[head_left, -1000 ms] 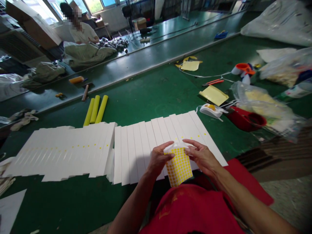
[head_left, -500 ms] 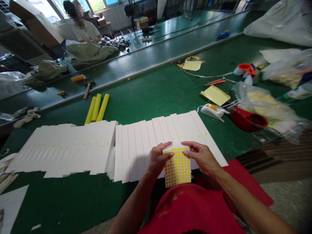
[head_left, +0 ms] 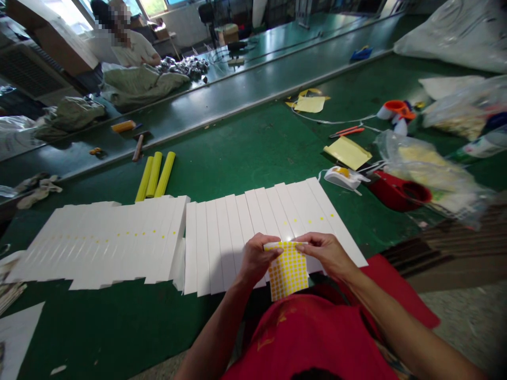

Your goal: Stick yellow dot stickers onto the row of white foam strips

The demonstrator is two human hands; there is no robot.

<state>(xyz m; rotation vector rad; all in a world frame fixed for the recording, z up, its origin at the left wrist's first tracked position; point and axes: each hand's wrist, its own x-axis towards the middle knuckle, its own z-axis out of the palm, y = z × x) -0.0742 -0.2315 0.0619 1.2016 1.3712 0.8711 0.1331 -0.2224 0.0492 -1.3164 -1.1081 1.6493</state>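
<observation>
Between my two hands is a white sheet of round yellow dot stickers [head_left: 289,272]. My left hand [head_left: 257,258] pinches its upper left corner, and my right hand [head_left: 327,253] pinches the upper right one. The top edge of the sheet is bent back between my fingers. Just beyond lies an overlapping row of flat white boxes [head_left: 237,227], with single yellow dots on several at its right end. A second row of white boxes [head_left: 106,227] to the left carries a line of yellow dots.
Three yellow rolls [head_left: 156,176] lie behind the boxes. To the right are a white tape dispenser [head_left: 344,178], a red tape dispenser [head_left: 400,191], a yellow packet [head_left: 348,152] and plastic bags [head_left: 431,169]. A co-worker [head_left: 132,47] sits across the green table [head_left: 237,142].
The top edge of the sticker sheet has been folded back further, so less of its blank margin shows. Both hands keep their pinch. The view has shifted slightly.
</observation>
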